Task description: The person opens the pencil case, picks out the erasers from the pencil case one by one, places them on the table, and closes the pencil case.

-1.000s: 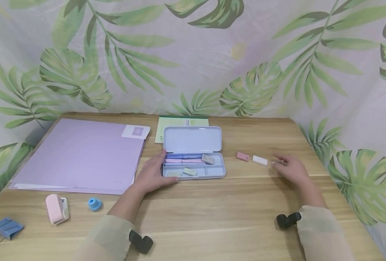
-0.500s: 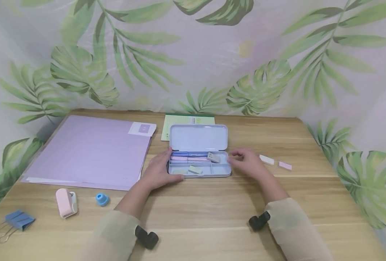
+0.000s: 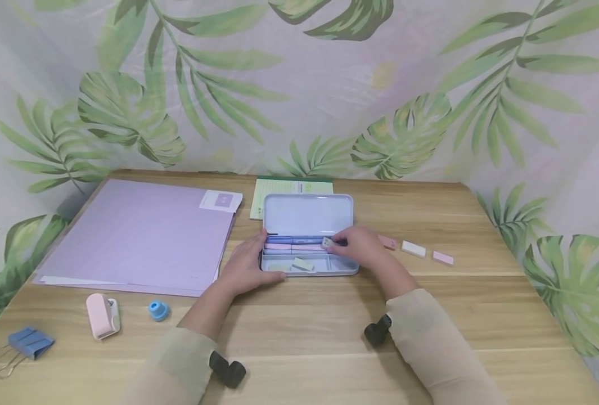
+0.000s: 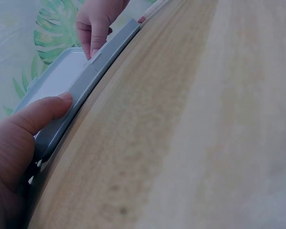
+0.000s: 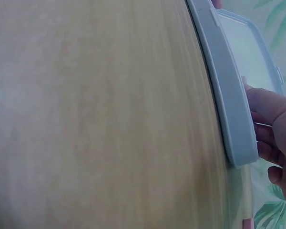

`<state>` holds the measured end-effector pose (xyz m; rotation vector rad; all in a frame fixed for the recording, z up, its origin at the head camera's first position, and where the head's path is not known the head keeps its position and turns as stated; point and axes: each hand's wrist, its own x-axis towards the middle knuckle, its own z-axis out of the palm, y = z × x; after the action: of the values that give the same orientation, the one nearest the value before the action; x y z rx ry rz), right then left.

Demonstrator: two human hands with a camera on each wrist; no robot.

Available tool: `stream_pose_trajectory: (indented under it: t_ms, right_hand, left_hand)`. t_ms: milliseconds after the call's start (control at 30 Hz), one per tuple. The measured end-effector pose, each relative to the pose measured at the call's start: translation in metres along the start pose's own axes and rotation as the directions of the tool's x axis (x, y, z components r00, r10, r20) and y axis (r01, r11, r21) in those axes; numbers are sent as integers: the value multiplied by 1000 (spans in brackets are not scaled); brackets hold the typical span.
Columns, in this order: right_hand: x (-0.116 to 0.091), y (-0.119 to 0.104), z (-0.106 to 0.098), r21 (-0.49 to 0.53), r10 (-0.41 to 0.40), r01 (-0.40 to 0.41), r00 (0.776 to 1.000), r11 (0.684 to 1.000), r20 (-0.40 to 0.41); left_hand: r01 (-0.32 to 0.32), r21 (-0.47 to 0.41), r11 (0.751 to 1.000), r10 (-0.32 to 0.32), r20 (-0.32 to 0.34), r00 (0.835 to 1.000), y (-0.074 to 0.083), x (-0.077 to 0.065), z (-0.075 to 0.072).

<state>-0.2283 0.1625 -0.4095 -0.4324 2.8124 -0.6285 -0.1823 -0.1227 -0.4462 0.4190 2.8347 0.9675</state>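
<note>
A light blue pencil case [image 3: 307, 214] stands with its lid raised in the head view. My left hand [image 3: 246, 263] grips its left end, thumb along the front wall. At the right of the tray, my right hand [image 3: 362, 247] pinches a small grey eraser [image 3: 327, 243] between thumb and fingers. Blue and pink pens [image 3: 284, 247] fill the back compartment. A pale green eraser [image 3: 303, 264] sits in the front one. In the right wrist view the right thumb [image 5: 267, 102] reaches over the wall of the case, and the other fingers are partly hidden behind it.
Right of the case lie a dark pink eraser [image 3: 388, 242], a white eraser [image 3: 413, 248] and a light pink eraser [image 3: 443, 258] in a row. A green notepad [image 3: 269, 194] is behind. Leftward are purple folders [image 3: 137, 236], a pink stapler-like item [image 3: 102, 316], a blue cap-shaped piece [image 3: 158, 310] and a binder clip [image 3: 31, 342].
The right hand has moved left from beside the white eraser into the case and taken hold of the grey eraser. A light pink eraser has appeared right of the white one. Left hand stays.
</note>
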Motion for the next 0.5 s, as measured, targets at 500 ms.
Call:
stream_pose_trajectory:
  t_ms: [500]
  right_hand:
    - [-52, 61, -15, 187, 86, -42, 969, 982, -232]
  left_hand:
    - [-7, 6, 1000, 7, -11, 1000, -3, 2, 2]
